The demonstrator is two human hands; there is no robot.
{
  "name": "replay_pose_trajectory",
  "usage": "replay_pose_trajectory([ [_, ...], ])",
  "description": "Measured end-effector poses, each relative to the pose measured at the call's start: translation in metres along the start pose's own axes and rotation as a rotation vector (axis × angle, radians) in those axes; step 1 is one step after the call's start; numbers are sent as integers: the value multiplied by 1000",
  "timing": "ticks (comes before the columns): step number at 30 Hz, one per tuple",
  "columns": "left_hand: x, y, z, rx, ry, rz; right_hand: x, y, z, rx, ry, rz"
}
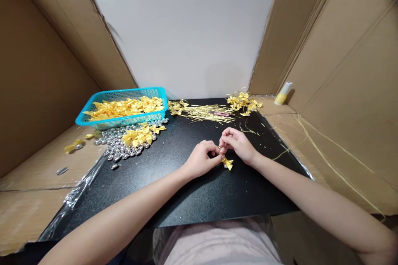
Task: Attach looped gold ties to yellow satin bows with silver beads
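Note:
My left hand point(205, 157) and my right hand point(238, 144) meet over the middle of the black table, thumbs and fingertips pinched close together. Between them a short bit of thin gold cord point(219, 147) shows, and both hands appear closed on it. Just under the fingertips hangs or rests a yellow ribbon bow point(229, 164) with a small silver bead point(225, 166); fingers cover part of it. Behind the hands lies a spread of cut gold cords point(208, 113), with pink-handled scissors or a similar small tool point(221, 114) on top.
At the back left a blue basket point(81, 120) holds many yellow bows. Silver beads point(124, 153) lie heaped before it, with loose bows point(139, 135) on top. Finished-looking bows with cord point(244, 103) pile at the back right. A thread spool point(282, 94) stands on cardboard point(336, 70).

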State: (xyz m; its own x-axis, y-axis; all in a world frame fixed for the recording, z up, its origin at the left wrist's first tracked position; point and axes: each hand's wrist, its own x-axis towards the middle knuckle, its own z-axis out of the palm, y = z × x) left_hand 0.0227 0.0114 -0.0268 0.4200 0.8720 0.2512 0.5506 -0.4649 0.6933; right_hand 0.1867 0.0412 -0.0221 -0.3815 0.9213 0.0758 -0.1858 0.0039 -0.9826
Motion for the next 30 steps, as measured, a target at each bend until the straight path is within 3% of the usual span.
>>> replay_pose_trajectory([
  [18, 2, 0, 3, 127, -23, 74, -2, -3, 2, 62, -12, -28],
  [30, 8, 6, -1, 185, -116, 121, -1, -5, 1, 82, -4, -32],
])
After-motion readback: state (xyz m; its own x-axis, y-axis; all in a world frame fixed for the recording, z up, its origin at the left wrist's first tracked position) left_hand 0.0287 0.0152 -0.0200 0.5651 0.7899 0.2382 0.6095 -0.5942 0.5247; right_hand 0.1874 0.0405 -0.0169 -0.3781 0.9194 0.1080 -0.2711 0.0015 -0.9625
